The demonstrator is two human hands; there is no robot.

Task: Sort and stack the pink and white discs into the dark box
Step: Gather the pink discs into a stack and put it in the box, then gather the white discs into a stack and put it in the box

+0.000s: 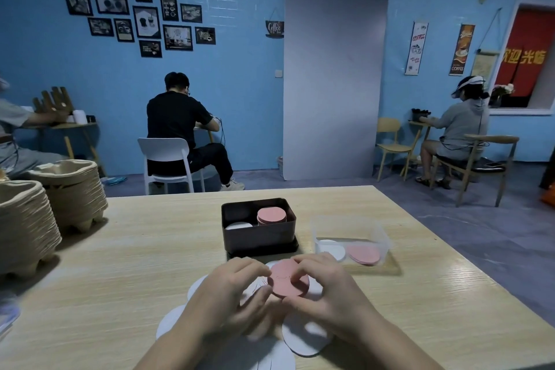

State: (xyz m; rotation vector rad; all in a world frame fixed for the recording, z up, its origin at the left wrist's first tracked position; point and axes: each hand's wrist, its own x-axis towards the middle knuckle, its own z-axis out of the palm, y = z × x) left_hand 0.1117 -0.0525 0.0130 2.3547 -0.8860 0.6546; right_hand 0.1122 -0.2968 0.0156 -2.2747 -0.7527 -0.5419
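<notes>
Both hands are working at the near edge of the table, a pale wood-grain top that is catching glare at right. The left hand and right hand are pinching a small pink stack between curled fingertips, one from each side. They are holding it just above loose white discs, which are lying overlapped on the wood under the wrists.

The open-topped box is sitting just beyond the hands. Inside it, a pink pile is standing tall at right and a white pile is sitting lower at left. Near the box's right side, a clear tub is holding a few white and pink discs flat on its floor. Stacked pulp trays are occupying the table's left edge.

Room: blue walls, with a grey board leaning against the far one. Framed pictures are hanging at left and coffee posters at right. Three people are sitting at small tables along the walls, and the floor is reading grey-purple.
</notes>
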